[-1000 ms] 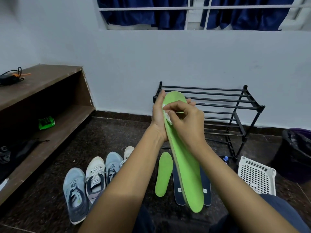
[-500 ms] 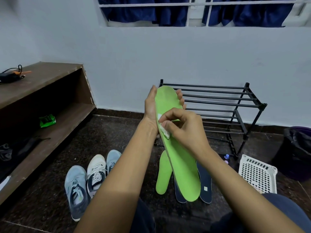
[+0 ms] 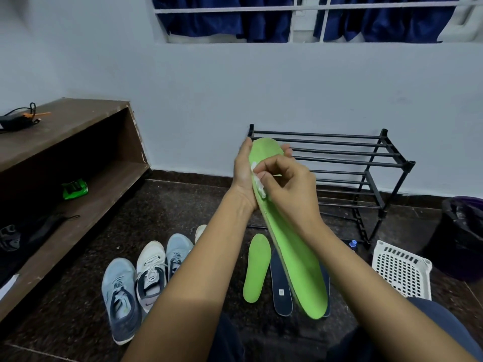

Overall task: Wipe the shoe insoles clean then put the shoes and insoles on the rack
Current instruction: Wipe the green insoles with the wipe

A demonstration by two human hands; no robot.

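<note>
The left hand (image 3: 244, 176) is gripping a long lime-green foam insole (image 3: 292, 246) by its toe end, while the right hand (image 3: 285, 184) is pinching a small white wipe (image 3: 258, 182) against it — wiping is under way; next, I'd judge, strokes toward the heel.

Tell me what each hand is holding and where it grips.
Left hand holds the green insole by its upper end; right hand pinches a white wipe against it.

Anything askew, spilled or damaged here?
Nothing stands out. The left hand holds the green insole, the right hand pinches a white wipe against it; shoes and other insoles lie lined up on the floor.
</note>
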